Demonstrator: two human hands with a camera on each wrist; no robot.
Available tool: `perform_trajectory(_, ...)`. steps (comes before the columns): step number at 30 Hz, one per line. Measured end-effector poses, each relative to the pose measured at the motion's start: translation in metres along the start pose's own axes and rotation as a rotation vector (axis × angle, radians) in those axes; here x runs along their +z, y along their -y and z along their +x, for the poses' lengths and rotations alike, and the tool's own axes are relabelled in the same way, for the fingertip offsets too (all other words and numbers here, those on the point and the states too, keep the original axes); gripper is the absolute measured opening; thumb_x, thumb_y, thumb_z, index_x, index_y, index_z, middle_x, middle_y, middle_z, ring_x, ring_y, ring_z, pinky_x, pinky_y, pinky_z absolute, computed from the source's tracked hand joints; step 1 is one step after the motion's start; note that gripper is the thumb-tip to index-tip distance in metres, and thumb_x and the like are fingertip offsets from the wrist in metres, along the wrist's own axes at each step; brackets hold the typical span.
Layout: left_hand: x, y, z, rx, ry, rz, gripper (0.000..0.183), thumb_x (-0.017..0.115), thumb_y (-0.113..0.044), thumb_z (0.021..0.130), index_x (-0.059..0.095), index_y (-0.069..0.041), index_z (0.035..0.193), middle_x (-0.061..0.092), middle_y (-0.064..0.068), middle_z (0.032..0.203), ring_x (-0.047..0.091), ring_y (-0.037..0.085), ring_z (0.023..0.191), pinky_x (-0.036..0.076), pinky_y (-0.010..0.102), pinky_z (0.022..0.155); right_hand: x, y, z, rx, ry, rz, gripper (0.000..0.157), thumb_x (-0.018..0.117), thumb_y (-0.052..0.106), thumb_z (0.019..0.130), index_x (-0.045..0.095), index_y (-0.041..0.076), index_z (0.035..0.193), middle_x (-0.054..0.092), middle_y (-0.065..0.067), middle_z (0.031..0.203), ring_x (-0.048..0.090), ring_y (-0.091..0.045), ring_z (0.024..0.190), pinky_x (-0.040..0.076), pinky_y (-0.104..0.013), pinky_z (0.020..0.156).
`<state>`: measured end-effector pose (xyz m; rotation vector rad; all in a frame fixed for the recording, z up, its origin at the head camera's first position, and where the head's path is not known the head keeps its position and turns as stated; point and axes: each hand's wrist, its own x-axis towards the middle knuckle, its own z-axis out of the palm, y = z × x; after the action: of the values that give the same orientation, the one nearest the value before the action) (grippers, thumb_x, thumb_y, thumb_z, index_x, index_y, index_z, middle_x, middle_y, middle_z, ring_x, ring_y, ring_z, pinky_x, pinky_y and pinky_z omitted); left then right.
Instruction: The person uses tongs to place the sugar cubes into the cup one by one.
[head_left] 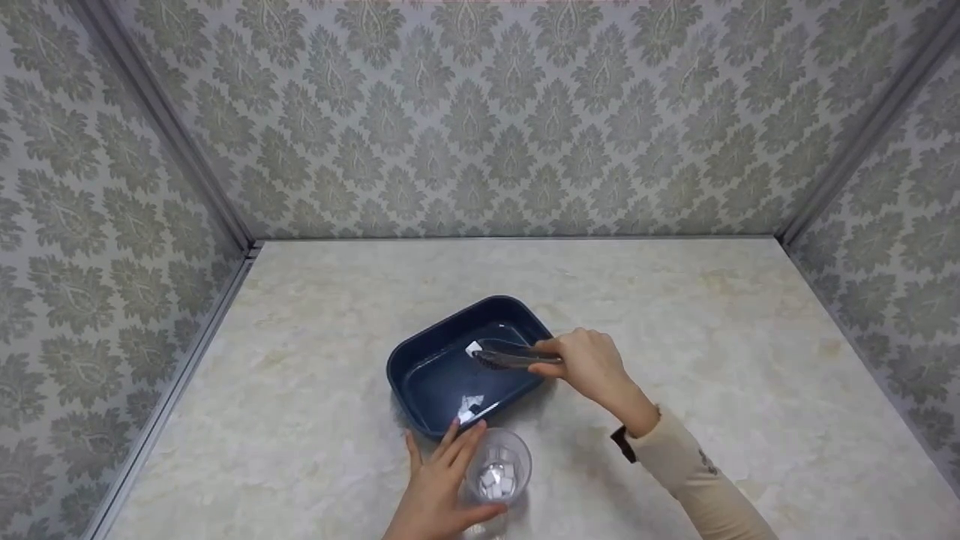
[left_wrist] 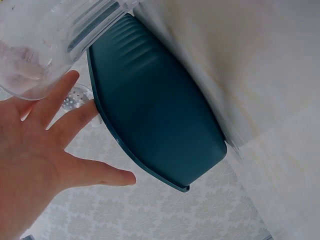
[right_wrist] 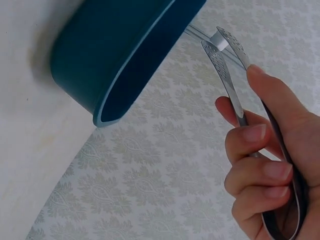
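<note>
My right hand (head_left: 592, 364) grips metal tongs (right_wrist: 227, 82) with perforated tips. A small white cube (right_wrist: 218, 41) is pinched between the tips, above a dark blue rectangular basin (head_left: 442, 382). My left hand (head_left: 442, 476) holds a clear plastic cup (head_left: 520, 457) at the basin's near side, thumb on the cup's near side and forefinger toward its far left. The other fingers spread apart beside the basin's rim. Several white cubes (head_left: 496, 480) lie in the bottom of the cup. In the left wrist view, the cup (left_wrist: 45, 35) partly covers the hand (left_wrist: 45, 155).
A pale marbled tabletop (head_left: 315, 315) lies under the basin and cup. Patterned wall panels (head_left: 510, 127) enclose it at the back and both sides, with grey frame strips at the corners. White patches near the basin's near wall look like reflections.
</note>
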<state>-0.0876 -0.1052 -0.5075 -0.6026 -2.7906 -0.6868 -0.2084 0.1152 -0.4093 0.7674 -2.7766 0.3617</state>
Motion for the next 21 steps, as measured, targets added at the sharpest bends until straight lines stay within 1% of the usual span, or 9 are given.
perform_trajectory(5,0.001,-0.001,-0.001,0.011,-0.022,0.019,0.099,0.066,-0.066,0.059,0.028,-0.024,0.140,0.043,-0.005,0.137,0.036,0.030,0.129,0.007,0.078,0.088,-0.005,-0.002,-0.007,0.004,-0.023,0.037,0.034,0.065,0.044,0.073,0.072,0.018,0.094,0.071,0.001,0.077,0.061,-0.012,0.056,0.045,-0.025,0.049)
perform_trajectory(7,0.001,-0.001,-0.001,0.011,-0.022,0.023,0.099,0.065,-0.066,0.059,0.028,-0.024,0.141,0.043,-0.005,0.137,0.036,0.030,0.129,0.007,0.078,0.088,-0.007,-0.003,-0.009,0.010,-0.025,0.052,0.033,0.065,0.043,0.073,0.072,0.019,0.093,0.070,0.001,0.073,0.057,-0.010,0.051,0.042,-0.023,0.046)
perform_trajectory(11,0.000,-0.001,0.000,0.005,-0.009,0.018,0.098,0.064,-0.066,0.061,0.026,-0.025,0.141,0.043,-0.005,0.137,0.036,0.030,0.129,0.007,0.078,0.088,-0.012,-0.003,-0.013,0.021,-0.020,0.073,0.029,0.066,0.043,0.073,0.072,0.021,0.091,0.066,0.006,0.064,0.043,-0.003,0.044,0.030,-0.019,0.043)
perform_trajectory(16,-0.001,0.000,-0.001,-0.008,0.005,-0.030,0.096,0.063,-0.065,0.063,0.025,-0.026,0.141,0.041,-0.005,0.139,0.033,0.031,0.131,0.003,0.076,0.091,-0.017,-0.003,-0.018,0.038,-0.026,0.087,0.031,0.065,0.043,0.074,0.072,0.020,0.094,0.068,0.004,0.068,0.040,0.000,0.043,0.028,-0.017,0.041)
perform_trajectory(21,0.000,0.000,-0.001,-0.005,-0.001,-0.036,0.096,0.063,-0.065,0.063,0.025,-0.026,0.141,0.042,-0.004,0.138,0.033,0.031,0.131,0.004,0.076,0.091,-0.022,-0.002,-0.025,0.039,-0.055,0.105,0.034,0.065,0.045,0.073,0.072,0.021,0.095,0.070,0.003,0.073,0.040,0.001,0.042,0.028,-0.016,0.041)
